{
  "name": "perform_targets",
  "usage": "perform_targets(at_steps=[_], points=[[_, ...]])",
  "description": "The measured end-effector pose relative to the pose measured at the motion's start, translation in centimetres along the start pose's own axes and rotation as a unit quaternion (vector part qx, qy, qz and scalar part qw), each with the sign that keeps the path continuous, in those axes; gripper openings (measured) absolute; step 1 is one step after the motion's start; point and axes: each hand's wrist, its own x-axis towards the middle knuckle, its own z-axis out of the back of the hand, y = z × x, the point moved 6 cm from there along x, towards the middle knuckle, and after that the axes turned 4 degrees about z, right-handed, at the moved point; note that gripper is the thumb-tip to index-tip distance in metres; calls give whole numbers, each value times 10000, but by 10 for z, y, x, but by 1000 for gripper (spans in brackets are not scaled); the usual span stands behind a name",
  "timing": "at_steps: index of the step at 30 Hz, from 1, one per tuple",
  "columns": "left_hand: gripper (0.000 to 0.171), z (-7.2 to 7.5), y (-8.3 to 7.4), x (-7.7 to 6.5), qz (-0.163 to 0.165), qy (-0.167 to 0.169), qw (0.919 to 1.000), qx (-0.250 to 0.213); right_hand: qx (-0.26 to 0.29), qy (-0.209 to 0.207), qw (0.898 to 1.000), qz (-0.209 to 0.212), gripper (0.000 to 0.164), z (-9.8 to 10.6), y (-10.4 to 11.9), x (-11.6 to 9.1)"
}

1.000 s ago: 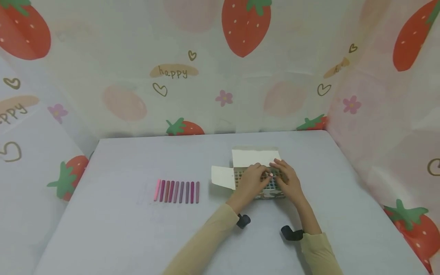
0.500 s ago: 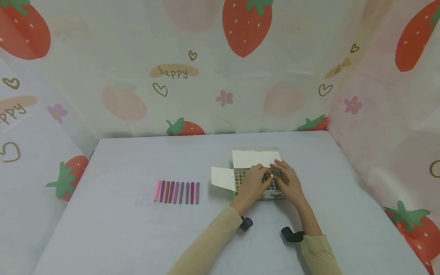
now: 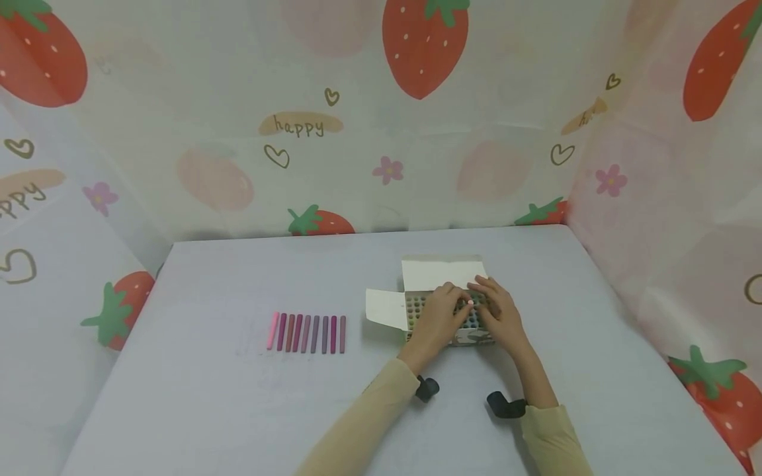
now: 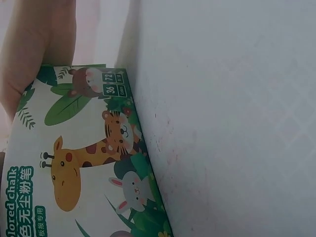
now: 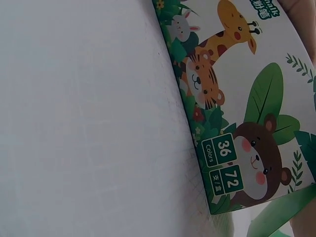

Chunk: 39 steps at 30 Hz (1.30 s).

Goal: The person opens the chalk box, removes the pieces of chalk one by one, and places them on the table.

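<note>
A chalk box (image 3: 470, 338) with its lid raised stands right of the table's middle, rows of coloured chalk ends showing inside. Over it my left hand (image 3: 436, 318) pinches a chalk stick (image 3: 470, 302) between thumb and forefinger; only its pale pink tip shows. My right hand (image 3: 503, 317) rests at the box's right end, fingers spread and gently bent, thumb reaching over the chalk rows. Both wrist views show the animal-printed front of the chalk box (image 4: 94, 143), with part of the left hand (image 4: 29, 49) above it in the left one. Fingertips are hidden there.
Several pink, purple and brown chalk sticks (image 3: 313, 333) lie in a side-by-side row on the white table (image 3: 196, 396), left of the box. A white side flap (image 3: 385, 307) sticks out leftward from the box, and the lid (image 3: 442, 274) stands behind it.
My left forearm has shifted slightly to the right, while its fingers stay at the same chalk stick. The right hand and the box have hardly moved.
</note>
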Motion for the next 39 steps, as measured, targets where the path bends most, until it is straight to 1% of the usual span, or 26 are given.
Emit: perform_targets(at_steps=[3, 8, 12, 17, 24, 32, 35, 39], points=[[16, 0, -1, 0, -25, -22, 10000, 68, 81, 35, 10000, 34, 36, 0, 2, 0], [17, 0, -2, 0, -78, -67, 9997, 229, 101, 7, 9999, -56, 38, 0, 0, 0], [18, -1, -1, 0, -59, -43, 9996, 290, 67, 3, 9999, -112, 39, 0, -1, 0], [19, -2, -1, 0, 22, 63, 9995, 313, 150, 16, 9998, -112, 38, 0, 0, -1], [20, 0, 0, 0, 104, 131, 9995, 260, 124, -6, 9999, -59, 38, 0, 1, 1], [21, 0, 0, 1, 104, 88, 9997, 200, 222, 5, 9997, -56, 38, 0, 0, 1], [22, 3, -1, 1, 84, 20, 9999, 118, 249, 15, 9997, -69, 38, 0, 0, 1], [22, 6, -1, 2, 63, -182, 9998, -95, 183, 30, 9998, -110, 38, 0, 1, 1]])
